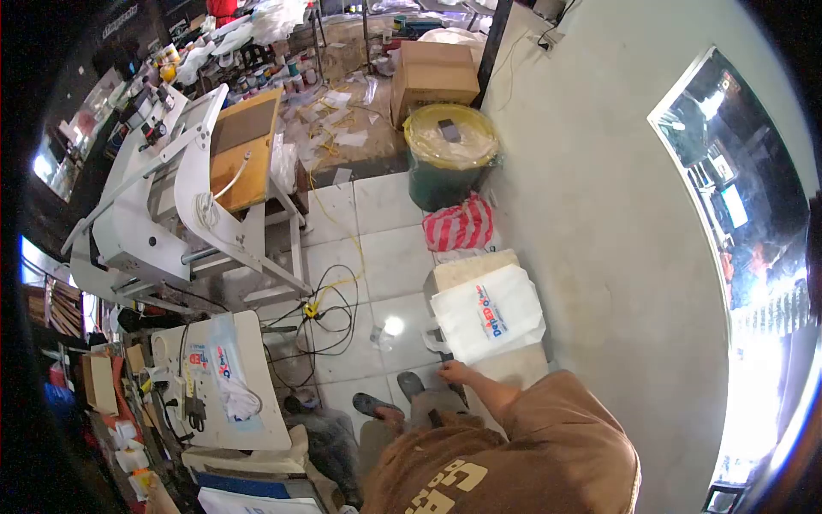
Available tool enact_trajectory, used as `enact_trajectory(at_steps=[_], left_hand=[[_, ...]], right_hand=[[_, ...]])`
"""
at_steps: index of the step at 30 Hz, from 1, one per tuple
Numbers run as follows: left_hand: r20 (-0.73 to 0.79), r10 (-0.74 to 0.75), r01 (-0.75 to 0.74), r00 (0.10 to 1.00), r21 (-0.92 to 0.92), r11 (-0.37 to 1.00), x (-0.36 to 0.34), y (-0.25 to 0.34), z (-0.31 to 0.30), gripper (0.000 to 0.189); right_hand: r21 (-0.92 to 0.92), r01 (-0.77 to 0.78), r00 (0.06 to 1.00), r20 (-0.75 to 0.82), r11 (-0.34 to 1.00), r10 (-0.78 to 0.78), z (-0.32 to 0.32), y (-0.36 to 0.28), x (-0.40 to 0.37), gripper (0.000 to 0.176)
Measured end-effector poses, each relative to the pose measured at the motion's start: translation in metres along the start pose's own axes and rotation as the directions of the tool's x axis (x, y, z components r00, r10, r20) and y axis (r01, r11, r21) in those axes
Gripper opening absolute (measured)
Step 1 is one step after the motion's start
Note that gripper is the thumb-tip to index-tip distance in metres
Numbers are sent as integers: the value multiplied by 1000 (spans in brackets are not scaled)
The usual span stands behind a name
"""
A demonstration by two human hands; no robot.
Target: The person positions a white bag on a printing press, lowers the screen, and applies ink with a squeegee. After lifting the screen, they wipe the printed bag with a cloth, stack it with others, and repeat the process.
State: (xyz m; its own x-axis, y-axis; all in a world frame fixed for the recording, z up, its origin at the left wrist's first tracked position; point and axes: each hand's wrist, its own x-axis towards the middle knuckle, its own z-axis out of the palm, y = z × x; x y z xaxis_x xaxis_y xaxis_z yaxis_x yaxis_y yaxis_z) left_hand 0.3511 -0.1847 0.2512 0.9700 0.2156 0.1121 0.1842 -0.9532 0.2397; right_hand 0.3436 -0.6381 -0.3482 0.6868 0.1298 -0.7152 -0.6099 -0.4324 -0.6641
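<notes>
Brown shirt (505, 463) fills the bottom of my head view, sandals (374, 404) just past it. Right grip (452, 371) is by the near-left corner of the white printed bag (490, 315); fingers bent, can't tell if they're wide, narrow or holding an edge. Left grip out of view, state unknown. That bag lies flat, blue and red print up, next to the wall (591, 214). Off to the left, pale surface (268, 428) carries more printed bags (229, 368) and black scissors (196, 413). Further out: black cable loops (341, 330) on white floor tiles (330, 248), white-framed machine (141, 236) on the left, red-striped bag (459, 224) against the green bin (441, 184), cardboard box (437, 75) behind the bin.
</notes>
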Motion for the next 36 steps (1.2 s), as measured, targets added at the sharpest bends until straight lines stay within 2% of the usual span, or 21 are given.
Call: enact_trajectory(at_steps=[2,5,7,9,10,12,13,14,16,19,22,25,26,29,34,36], left_hand=[[-1,0,0,1000,-5,1000,0,-1,0,58],[-4,-13,13,1000,-11,1000,-2,-5,2,58],[-4,-27,27,1000,-8,1000,-6,-9,2,58],[3,-38,38,999,-3,999,-7,-11,0,58],[3,-44,44,999,-8,999,-7,-11,0,57],[1,-53,53,999,-12,999,-8,-14,1,57],[1,-60,60,998,-14,998,-10,-14,2,57],[2,-64,64,998,-14,998,-10,-15,1,57],[7,-72,72,997,-16,997,-12,-17,2,58],[13,-82,82,997,-14,997,-13,-18,4,58],[18,-91,92,996,-17,996,-13,-20,5,58],[21,-102,102,995,-21,995,-17,-21,4,58],[22,-106,107,994,-19,994,-17,-22,4,58],[26,-112,112,993,-15,994,-19,-23,4,58],[26,-123,123,992,-17,992,-23,-25,6,58],[28,-126,127,992,-17,992,-25,-25,6,58]], right_hand=[[-23,9,1000,27,1000,-8,-2,-8,-10,39],[-51,-58,998,-3,997,57,-11,-79,-58,40],[-89,-201,978,45,976,205,-3,-50,-37,41],[-190,-104,992,47,976,115,14,13,6,40],[-192,-102,992,51,976,114,26,30,21,40],[47,-186,982,37,981,184,29,44,47,39],[40,-181,983,35,983,179,21,25,42,39],[-140,20,999,45,990,-14,15,-11,27,37],[-307,220,975,96,926,-200,9,-54,13,36],[-392,169,985,87,904,-147,8,-74,13,32],[-320,179,984,76,930,-163,10,-53,34,29],[-366,326,945,95,871,-314,5,-53,31,28],[-252,248,969,83,936,-234,-1,-62,21,29],[-98,139,989,72,985,-132,-5,-81,-10,31],[-85,95,993,74,992,-88,-1,-61,-19,34],[-46,-9,998,62,999,11,11,-25,3,33]])
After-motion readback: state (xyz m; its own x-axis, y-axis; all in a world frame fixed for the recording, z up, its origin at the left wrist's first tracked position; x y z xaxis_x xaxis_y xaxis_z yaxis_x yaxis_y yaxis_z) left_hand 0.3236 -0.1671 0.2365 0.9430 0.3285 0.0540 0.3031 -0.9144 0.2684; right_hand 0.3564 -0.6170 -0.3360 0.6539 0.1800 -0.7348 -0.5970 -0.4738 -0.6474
